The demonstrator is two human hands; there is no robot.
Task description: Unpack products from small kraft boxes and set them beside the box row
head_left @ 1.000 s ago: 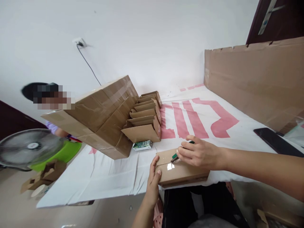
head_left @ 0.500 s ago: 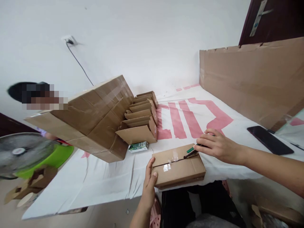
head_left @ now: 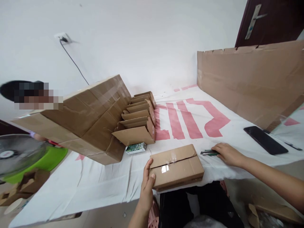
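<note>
A closed brown cardboard box lies at the front edge of the cloth-covered table, with clear tape pieces over its dark seam. My left hand grips its left side, thumb on top. To the right of the box, my right hand rests low over the cloth with its fingers around the end of a green and black cutter. The cutter lies flat at the table surface, its tip near the box's right corner but apart from it.
Several opened brown boxes stand in a row beside a big carton. A small green-and-white carton lies before them. A black phone is at the right, near a cardboard panel. A person is behind the big carton.
My right hand has moved right and down with the cutter, off the box top and onto the cloth. My left hand still holds the box. The view has shifted slightly.
</note>
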